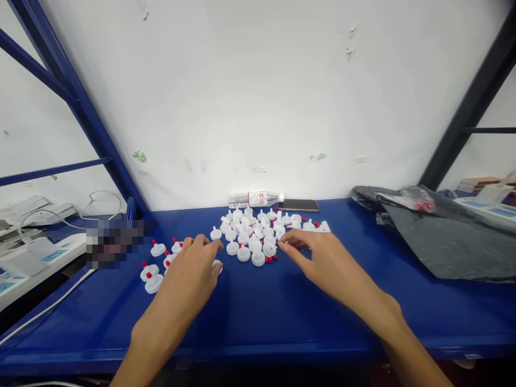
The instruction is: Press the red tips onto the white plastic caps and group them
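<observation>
Both hands are at work over the blue bench (258, 317), and this looks like the fitting step, red tips (271, 259) onto white caps (243, 253). The left hand (191, 277) is curled, fingers partly bent, apparently around one cap (218, 267) by the thumb. Over on the other side, the right hand (324, 260) has thumb and forefinger nearly together at the pile's near right edge; whether a tip sits between them, I can't tell. The loose caps crowd between and just beyond the hands, while a tipped group (153, 283) lies left of the left hand. The next move, I'd judge, calls for a fine pinch and careful lining-up.
</observation>
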The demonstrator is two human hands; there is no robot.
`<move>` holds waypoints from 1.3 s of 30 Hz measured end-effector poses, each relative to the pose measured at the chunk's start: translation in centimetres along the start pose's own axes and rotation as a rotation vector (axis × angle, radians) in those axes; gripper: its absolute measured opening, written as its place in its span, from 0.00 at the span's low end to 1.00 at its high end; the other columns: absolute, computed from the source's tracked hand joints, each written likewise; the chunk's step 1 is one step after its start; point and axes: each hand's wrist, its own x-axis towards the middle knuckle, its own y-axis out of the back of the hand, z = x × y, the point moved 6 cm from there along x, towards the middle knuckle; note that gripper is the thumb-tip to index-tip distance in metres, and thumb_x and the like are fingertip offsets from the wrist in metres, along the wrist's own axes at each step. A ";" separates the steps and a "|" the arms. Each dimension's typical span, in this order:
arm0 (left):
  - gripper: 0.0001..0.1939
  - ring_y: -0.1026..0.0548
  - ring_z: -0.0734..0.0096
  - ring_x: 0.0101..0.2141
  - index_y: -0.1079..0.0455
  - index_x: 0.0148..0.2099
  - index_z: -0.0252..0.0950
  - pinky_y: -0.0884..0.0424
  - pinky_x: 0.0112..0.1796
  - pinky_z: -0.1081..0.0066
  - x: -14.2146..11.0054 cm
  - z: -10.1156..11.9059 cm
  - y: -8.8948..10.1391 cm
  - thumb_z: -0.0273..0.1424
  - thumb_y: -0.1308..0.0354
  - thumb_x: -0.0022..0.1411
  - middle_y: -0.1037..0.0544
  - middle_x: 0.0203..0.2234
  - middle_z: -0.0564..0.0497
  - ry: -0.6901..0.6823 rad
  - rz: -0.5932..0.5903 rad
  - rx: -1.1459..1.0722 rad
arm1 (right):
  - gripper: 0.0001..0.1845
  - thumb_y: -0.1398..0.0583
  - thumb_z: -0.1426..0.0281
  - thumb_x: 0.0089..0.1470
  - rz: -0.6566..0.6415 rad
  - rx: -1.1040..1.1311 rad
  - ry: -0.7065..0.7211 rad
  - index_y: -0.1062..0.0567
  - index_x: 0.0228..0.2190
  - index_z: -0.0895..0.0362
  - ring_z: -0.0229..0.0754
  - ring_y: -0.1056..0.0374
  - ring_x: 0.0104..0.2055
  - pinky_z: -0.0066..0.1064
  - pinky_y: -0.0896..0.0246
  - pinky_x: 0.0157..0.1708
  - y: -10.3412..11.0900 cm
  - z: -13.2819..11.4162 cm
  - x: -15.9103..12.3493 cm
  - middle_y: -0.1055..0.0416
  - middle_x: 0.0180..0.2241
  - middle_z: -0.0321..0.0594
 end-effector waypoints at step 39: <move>0.13 0.25 0.61 0.44 0.23 0.50 0.42 0.28 0.32 0.71 0.6 7.1 -2.8 0.32 0.49 0.72 0.34 0.47 0.44 -0.177 0.001 -0.175 | 0.19 0.38 0.60 0.60 -0.011 -0.083 -0.080 0.21 0.51 0.53 0.50 0.22 0.38 0.37 0.31 0.40 0.2 0.1 0.0 0.18 0.35 0.41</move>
